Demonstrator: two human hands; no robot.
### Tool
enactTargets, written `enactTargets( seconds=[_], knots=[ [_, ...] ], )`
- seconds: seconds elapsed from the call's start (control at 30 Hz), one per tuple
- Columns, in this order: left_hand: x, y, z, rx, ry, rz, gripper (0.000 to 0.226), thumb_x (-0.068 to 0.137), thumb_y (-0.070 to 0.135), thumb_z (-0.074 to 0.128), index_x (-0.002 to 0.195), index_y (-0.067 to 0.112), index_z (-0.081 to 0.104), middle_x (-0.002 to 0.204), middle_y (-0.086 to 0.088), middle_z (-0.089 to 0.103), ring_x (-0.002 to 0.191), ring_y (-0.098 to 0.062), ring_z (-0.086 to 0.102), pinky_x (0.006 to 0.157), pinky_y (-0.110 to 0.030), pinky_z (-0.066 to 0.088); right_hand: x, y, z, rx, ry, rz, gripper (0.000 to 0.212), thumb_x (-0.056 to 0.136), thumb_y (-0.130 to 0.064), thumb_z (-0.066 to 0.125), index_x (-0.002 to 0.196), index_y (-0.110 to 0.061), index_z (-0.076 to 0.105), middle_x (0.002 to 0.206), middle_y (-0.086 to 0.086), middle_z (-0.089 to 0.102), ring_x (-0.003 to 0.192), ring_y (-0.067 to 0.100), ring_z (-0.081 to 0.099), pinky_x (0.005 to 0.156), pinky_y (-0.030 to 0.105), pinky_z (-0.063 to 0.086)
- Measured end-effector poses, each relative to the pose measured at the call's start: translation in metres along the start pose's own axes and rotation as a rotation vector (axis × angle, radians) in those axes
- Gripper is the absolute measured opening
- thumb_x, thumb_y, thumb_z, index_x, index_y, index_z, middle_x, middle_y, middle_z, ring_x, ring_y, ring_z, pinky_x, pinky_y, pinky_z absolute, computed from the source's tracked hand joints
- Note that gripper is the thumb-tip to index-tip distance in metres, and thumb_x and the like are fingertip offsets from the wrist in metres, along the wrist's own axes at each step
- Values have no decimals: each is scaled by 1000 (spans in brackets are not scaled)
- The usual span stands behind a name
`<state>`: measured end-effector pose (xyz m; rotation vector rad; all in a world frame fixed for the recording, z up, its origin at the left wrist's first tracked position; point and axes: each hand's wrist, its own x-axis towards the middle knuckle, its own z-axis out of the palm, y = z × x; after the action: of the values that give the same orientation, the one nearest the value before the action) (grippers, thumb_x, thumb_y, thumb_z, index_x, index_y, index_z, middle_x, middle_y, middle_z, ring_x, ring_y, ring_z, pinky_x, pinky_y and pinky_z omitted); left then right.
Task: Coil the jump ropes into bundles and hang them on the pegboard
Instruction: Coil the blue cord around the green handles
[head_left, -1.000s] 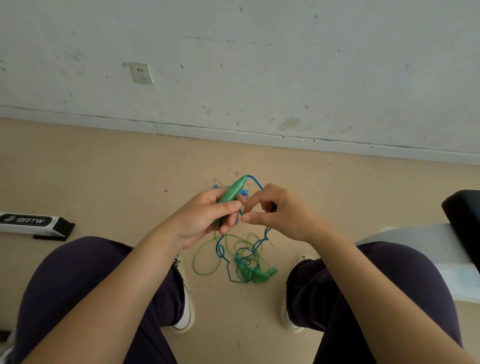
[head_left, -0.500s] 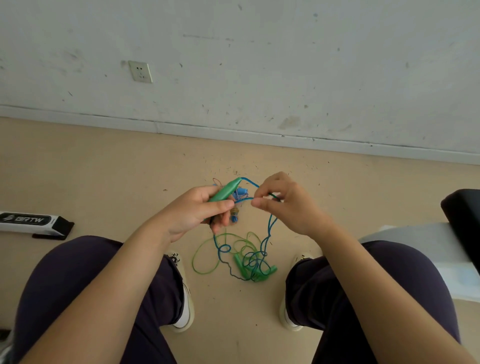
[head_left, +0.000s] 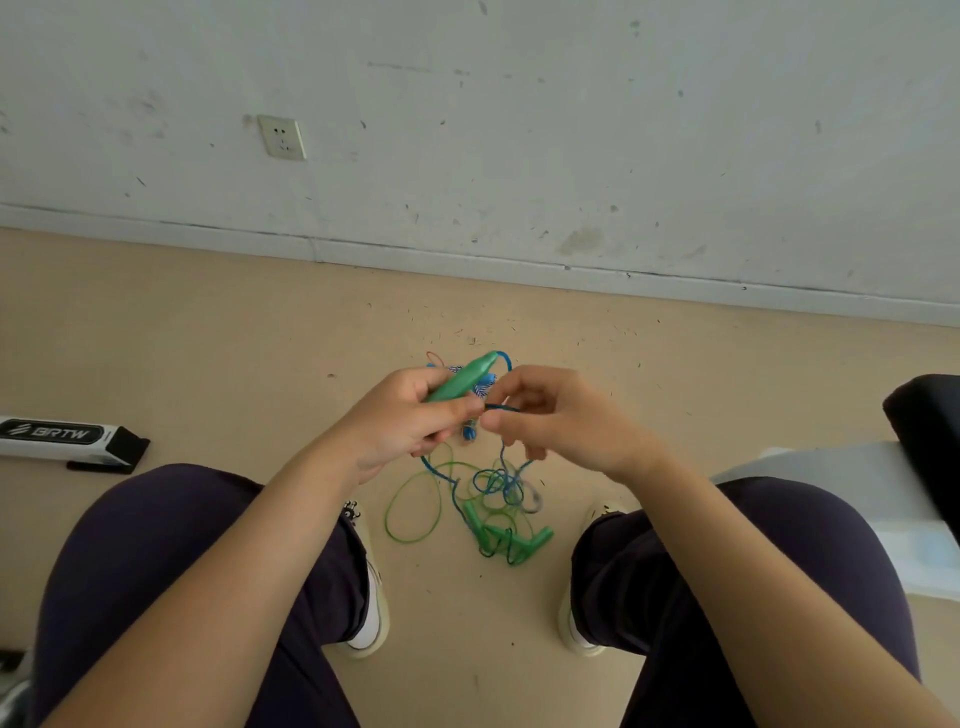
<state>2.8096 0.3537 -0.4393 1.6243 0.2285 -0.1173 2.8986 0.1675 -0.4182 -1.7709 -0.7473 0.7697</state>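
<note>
- The left hand (head_left: 410, 421) was clamped round a green handle (head_left: 462, 383), tip pointing up and away toward the wall (head_left: 519, 130).
- The right hand (head_left: 556, 415) pinched the blue cord (head_left: 500, 408) just beside the left thumb, fingers curled in tight.
- The rest of that cord dropped to the floor (head_left: 208, 338) between the shoes, into a tangle (head_left: 493, 499) of blue and green loops with more green handles (head_left: 511, 538) lying in it.
- No pegboard was in sight, and nothing was bundled yet by the look of it.
- Risk: pulling the blue cord up could have dragged the green rope (head_left: 413, 512) along with it, since the two lay knotted through each other.
- Risk: a thin, slick cord held in a fingertip pinch might have slipped and let the loop fall open.
- Writing: a white-and-black box (head_left: 67, 439) on the floor at left read "BRTW".
- A wall socket (head_left: 282, 137) carried no legible text.
</note>
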Motion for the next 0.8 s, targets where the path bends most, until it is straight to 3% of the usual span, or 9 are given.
enactTargets(
  seconds=[0.13, 0.2, 0.3, 0.4, 0.47, 0.57, 0.63, 0.73, 0.8],
  knots=[
    [-1, 0, 0, 57, -14, -16, 16, 95, 20, 66, 85, 8, 63, 59, -1, 52, 41, -7, 35, 42, -18, 27, 6, 5, 2, -120, 80, -53, 7, 88, -15, 72, 86, -11, 67, 50, -14, 48, 47, 3, 35, 48, 15, 31],
    [0, 1, -8, 50, 37, -15, 20, 95, 18, 65, 92, -2, 64, 58, 2, 52, 41, -7, 34, 43, -18, 26, 8, 6, -8, -83, 248, -90, 9, 89, -14, 70, 81, -16, 68, 52, -11, 43, 48, 5, 31, 47, 16, 27],
    [0, 1, -21, 0, 149, 21, 14, 94, 18, 65, 89, 5, 67, 58, 2, 51, 43, -8, 33, 43, -18, 25, 7, 7, -27, 8, 450, -98, 14, 91, -16, 68, 78, -22, 66, 53, -13, 48, 49, 4, 38, 50, 16, 32],
    [1, -2, -19, -5, 158, 25, 15, 95, 16, 65, 90, 2, 66, 57, 2, 49, 44, -7, 35, 41, -17, 26, 4, 6, -27, 74, 299, -83, 10, 89, -19, 71, 80, -23, 68, 60, -7, 60, 50, 9, 45, 50, 22, 38],
    [1, -4, -10, 13, 104, 11, 18, 94, 17, 66, 91, -2, 64, 57, 2, 50, 44, -7, 36, 41, -17, 27, 3, 5, -16, 53, 165, -75, 6, 86, -19, 75, 84, -19, 69, 61, -6, 62, 51, 7, 48, 49, 19, 38],
    [2, -5, -1, 14, 39, 8, 12, 93, 18, 67, 87, 8, 66, 56, 3, 52, 43, -6, 37, 40, -16, 29, 4, 6, 0, -54, 68, -73, 11, 85, -13, 76, 91, -10, 68, 56, -11, 59, 51, 2, 52, 53, 12, 39],
    [2, -4, -3, 24, 31, 18, 17, 93, 21, 69, 87, 5, 65, 57, 3, 53, 42, -7, 37, 41, -16, 29, 4, 4, 0, -101, 120, -66, 6, 86, -13, 75, 88, -13, 69, 54, -9, 52, 49, 6, 44, 51, 16, 35],
    [0, 0, -18, 66, 75, 55, 36, 87, 30, 70, 93, -5, 65, 60, 4, 56, 43, -9, 37, 43, -16, 32, 4, 0, -19, -27, 354, -97, 7, 87, -14, 73, 81, -17, 70, 55, -3, 44, 49, 8, 32, 47, 20, 27],
    [-2, 2, -29, 44, 147, 84, 29, 84, 31, 70, 91, 4, 70, 59, 5, 56, 44, -9, 37, 43, -16, 30, 1, -1, -33, 31, 461, -111, 9, 87, -14, 73, 80, -19, 70, 55, -4, 46, 50, 8, 36, 47, 20, 30]
  ],
)
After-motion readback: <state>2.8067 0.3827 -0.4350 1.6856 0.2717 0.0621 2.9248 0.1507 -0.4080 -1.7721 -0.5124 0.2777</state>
